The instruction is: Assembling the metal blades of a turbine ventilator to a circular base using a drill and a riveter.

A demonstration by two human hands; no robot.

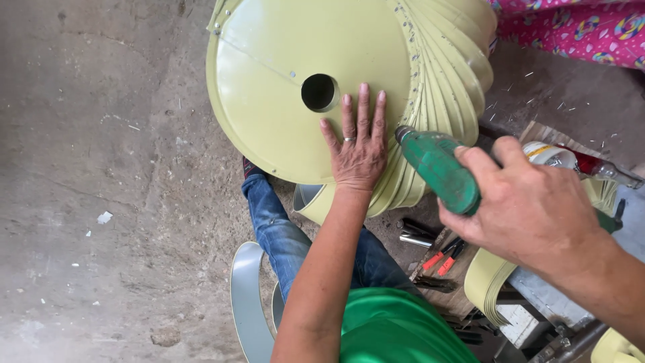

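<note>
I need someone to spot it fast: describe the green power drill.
Start at the big pale yellow-green metal disc with a round centre hole. At its lower right edge, beside the flat left hand, is the drill, held by the right hand. It is the only dark green tool.

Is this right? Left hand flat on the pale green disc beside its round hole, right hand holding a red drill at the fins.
Not quite: the drill in the right hand is green, not red, per the head view. Left hand lies flat on the disc beside the hole.
</note>
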